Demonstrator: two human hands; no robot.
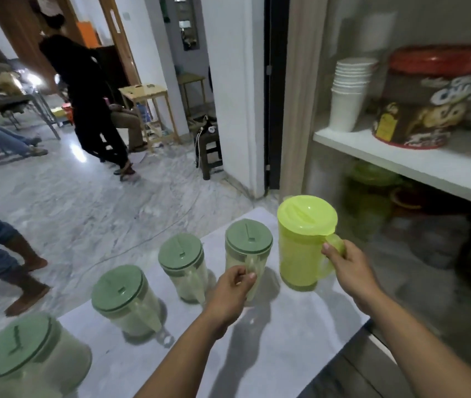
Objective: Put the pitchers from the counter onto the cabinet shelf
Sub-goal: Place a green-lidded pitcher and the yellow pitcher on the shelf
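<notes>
While the right hand point(352, 271) grips the lime-green plastic pitcher's point(303, 242) handle at centre frame, the left hand point(233, 294) clasps the neighbouring clear sage-lidded pitcher's point(247, 248) handle.

Yellow-green pitcher point(300, 248): translucent plastic, smooth, slight gloss. Four clear pitchers, e.g. point(131, 305): cloudy see-through plastic, matt sage-green plastic lids. Counter point(286, 340): pale, smooth, matt. Floor point(99, 202): polished marble-look stone, glossy. Shelf point(418, 165): white, smooth. Cup stack point(349, 93): matt white, paper or plastic unclear. Tub point(429, 99): printed glossy wrap, red lid.
</notes>
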